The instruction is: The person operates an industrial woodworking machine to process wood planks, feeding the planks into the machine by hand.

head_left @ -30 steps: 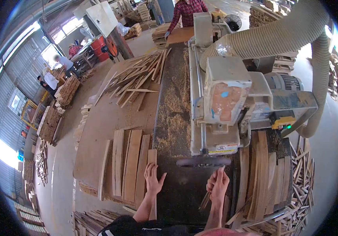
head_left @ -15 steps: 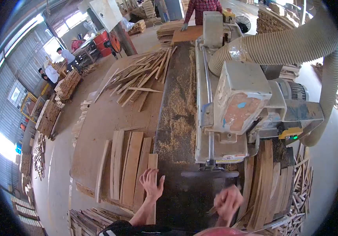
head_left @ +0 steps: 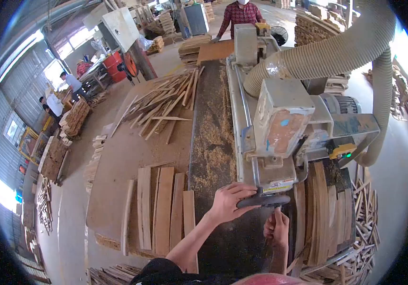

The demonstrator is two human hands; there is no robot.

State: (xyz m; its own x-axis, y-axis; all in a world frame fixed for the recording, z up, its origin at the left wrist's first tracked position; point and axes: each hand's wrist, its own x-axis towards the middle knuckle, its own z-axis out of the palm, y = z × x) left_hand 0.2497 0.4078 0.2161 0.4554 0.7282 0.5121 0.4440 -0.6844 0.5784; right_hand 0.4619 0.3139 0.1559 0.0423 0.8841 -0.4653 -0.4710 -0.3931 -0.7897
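My left hand (head_left: 231, 203) reaches across the dark machine bed (head_left: 213, 166) and has its fingers at the left side of a black handwheel (head_left: 263, 202). At the wheel's right side, my right hand (head_left: 276, 227) is raised with its fingers curled near the rim and handle. Whether it grips the handle is too small to tell. The wheel sits at the front of the grey machine (head_left: 282, 123). Left of the bed lie several flat wooden boards (head_left: 164, 209), side by side.
Thin wood strips (head_left: 166, 102) are heaped on the brown table (head_left: 118, 156). More boards (head_left: 320, 213) lie right of the bed. A thick hose (head_left: 327, 54) arches over the machine. A person in a checked shirt (head_left: 239, 19) stands at the far end.
My left hand has moved right from the boards to the handwheel. My right hand has risen toward the wheel. The camera view has shifted slightly.
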